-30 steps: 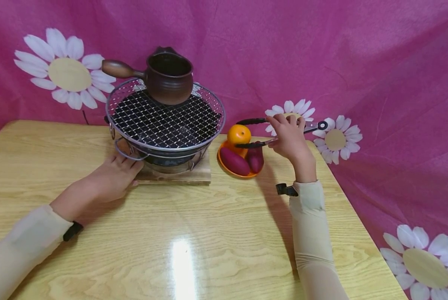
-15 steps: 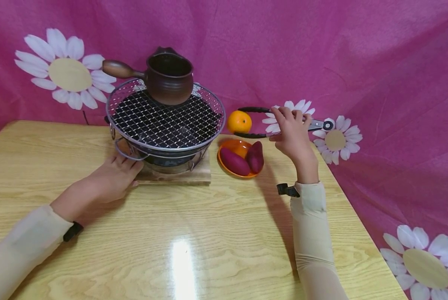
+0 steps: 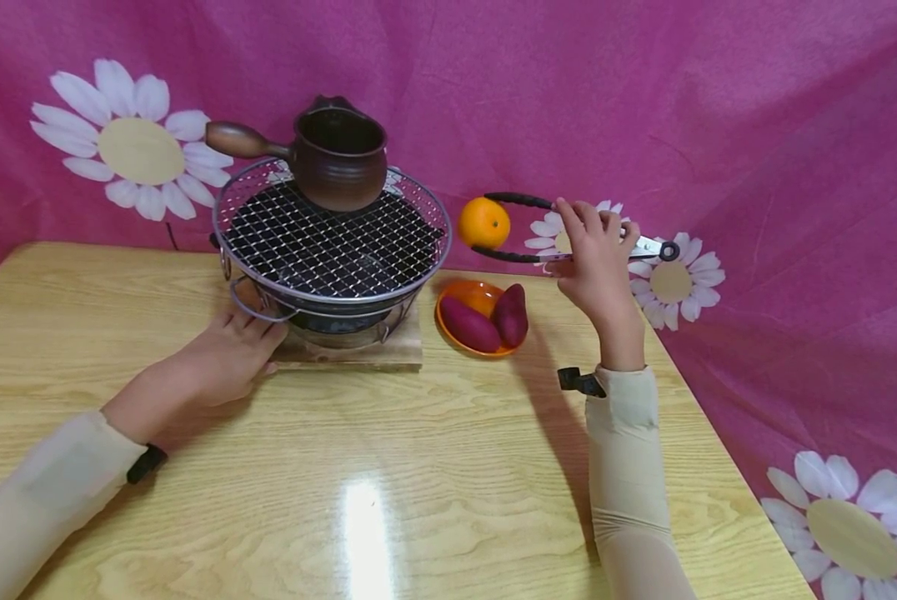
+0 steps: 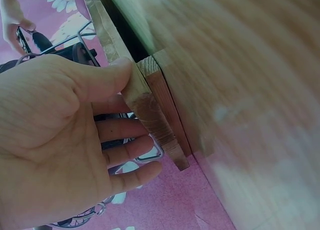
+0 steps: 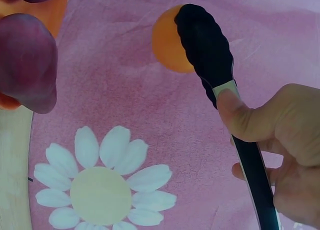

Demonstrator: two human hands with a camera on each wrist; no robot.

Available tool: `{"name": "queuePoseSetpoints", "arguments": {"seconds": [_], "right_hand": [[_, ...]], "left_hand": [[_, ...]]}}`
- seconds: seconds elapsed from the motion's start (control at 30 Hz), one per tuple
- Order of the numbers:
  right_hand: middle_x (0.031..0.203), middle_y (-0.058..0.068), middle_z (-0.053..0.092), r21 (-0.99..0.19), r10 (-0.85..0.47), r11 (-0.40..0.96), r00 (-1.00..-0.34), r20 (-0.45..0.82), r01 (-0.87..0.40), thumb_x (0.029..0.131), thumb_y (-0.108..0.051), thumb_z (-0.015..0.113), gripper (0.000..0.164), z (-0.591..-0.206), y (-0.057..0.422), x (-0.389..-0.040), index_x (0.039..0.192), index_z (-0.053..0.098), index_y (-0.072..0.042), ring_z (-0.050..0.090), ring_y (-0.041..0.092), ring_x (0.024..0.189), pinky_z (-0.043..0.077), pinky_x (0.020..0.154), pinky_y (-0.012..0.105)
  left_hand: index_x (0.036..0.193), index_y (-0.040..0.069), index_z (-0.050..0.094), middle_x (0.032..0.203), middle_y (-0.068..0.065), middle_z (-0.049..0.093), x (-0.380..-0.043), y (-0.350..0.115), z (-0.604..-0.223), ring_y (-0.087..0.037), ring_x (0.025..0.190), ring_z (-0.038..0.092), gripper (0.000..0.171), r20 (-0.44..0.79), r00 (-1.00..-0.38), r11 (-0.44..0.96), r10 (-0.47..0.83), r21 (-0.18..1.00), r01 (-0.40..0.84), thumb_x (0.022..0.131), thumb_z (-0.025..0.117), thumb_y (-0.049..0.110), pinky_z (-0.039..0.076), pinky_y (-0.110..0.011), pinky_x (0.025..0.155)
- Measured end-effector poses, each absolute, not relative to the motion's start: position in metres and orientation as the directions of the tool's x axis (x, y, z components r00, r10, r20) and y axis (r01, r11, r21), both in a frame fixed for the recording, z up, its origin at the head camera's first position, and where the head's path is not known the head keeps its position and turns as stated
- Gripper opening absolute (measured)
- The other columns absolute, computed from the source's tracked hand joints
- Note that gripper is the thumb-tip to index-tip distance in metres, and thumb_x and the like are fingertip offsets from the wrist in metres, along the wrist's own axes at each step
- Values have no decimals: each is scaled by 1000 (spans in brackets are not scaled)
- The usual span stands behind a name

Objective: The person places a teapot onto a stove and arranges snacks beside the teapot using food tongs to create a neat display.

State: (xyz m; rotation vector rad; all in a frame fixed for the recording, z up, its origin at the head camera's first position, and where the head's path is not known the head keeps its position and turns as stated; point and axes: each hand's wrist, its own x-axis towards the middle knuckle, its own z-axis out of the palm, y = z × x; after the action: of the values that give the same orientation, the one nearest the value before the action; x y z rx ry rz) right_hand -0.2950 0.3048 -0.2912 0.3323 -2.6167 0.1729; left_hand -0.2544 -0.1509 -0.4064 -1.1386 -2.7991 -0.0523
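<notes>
My right hand [image 3: 597, 262] grips black-and-silver tongs [image 3: 516, 257] from above, thumb on one arm and fingers on the other. Between the tong tips is an orange mandarin [image 3: 480, 223], raised above an orange bowl [image 3: 474, 292]. Two purple sweet potatoes [image 3: 469, 323] lie in that bowl. In the right wrist view the black tong head [image 5: 207, 45] partly covers the mandarin [image 5: 164, 42]. My left hand [image 3: 231, 358] holds the left edge of a wooden board [image 3: 351, 357] under the grill. The left wrist view shows its thumb on the board's edge [image 4: 155, 115], fingers on the other side.
A round charcoal grill [image 3: 328, 258] with a wire mesh stands on the board, left of the bowl. On the mesh's back part sits a brown side-handled clay pot [image 3: 339, 175]. A pink flowered cloth [image 3: 553, 100] hangs behind the wooden table [image 3: 448, 467].
The mandarin has been lifted out of the bowl by the tongs and is higher now. My right hand has risen and shifted slightly right; the left hand has stayed in place.
</notes>
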Motion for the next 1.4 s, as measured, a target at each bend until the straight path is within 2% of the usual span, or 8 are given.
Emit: {"name": "queuePoseSetpoints", "arguments": {"seconds": [0.2, 0.43, 0.67, 0.9, 1.13, 1.3, 1.4], "right_hand": [[149, 21, 46, -94, -193, 955, -830, 524, -282, 80, -7, 82, 83, -288, 296, -295, 153, 43, -8, 36, 48, 131, 11, 109, 66], [150, 19, 46, -172, -164, 934, -806, 569, -312, 81, -8, 84, 84, -279, 293, -288, 155, 43, -12, 34, 45, 133, 8, 111, 62], [151, 17, 46, -215, -146, 916, -783, 605, -337, 83, -6, 80, 79, -267, 285, -287, 154, 45, -15, 35, 44, 131, 7, 112, 60], [149, 15, 48, -253, -121, 902, -767, 631, -350, 82, -2, 79, 80, -265, 276, -288, 154, 46, -17, 37, 41, 130, 6, 114, 57], [149, 16, 49, -245, -113, 892, -715, 690, -379, 82, -2, 79, 79, -267, 275, -287, 153, 47, -16, 39, 40, 130, 9, 111, 57], [150, 15, 48, -231, -132, 883, -688, 714, -409, 84, -3, 77, 77, -266, 270, -286, 154, 46, -18, 38, 38, 132, 8, 114, 56], [150, 14, 48, -244, -119, 881, -688, 716, -406, 85, -6, 77, 76, -265, 267, -285, 154, 46, -18, 38, 37, 134, 8, 114, 55]], "left_hand": [[132, -6, 51, 142, -36, 48, -253, -159, -408, -57, 136, 42, 48, 120, -712, 720, 692, -38, 693, 94, 67, 19, 33, -69, 110], [141, -6, 47, 151, -37, 40, -258, -151, -395, -55, 141, 38, 49, 18, -736, 735, 677, 45, 677, 100, 59, 17, 33, -65, 113], [143, -5, 44, 154, -38, 35, -262, -143, -384, -56, 141, 37, 49, -35, -734, 734, 678, 65, 675, 100, 57, 14, 33, -64, 114], [153, -5, 35, 159, -39, 23, -261, -143, -372, -55, 147, 28, 58, -196, -757, 780, 624, 94, 619, 101, 54, 13, 28, -64, 118], [155, -4, 32, 160, -40, 18, -270, -147, -382, -59, 148, 21, 56, -218, -750, 780, 625, 134, 611, 103, 47, 12, 20, -66, 120], [153, -4, 36, 160, -41, 17, -267, -146, -377, -61, 147, 20, 52, -240, -754, 787, 611, 78, 612, 102, 37, 5, 19, -68, 119], [152, -5, 39, 160, -41, 20, -264, -144, -374, -62, 146, 21, 51, -242, -751, 778, 614, 26, 627, 101, 37, 3, 20, -69, 118]]}}
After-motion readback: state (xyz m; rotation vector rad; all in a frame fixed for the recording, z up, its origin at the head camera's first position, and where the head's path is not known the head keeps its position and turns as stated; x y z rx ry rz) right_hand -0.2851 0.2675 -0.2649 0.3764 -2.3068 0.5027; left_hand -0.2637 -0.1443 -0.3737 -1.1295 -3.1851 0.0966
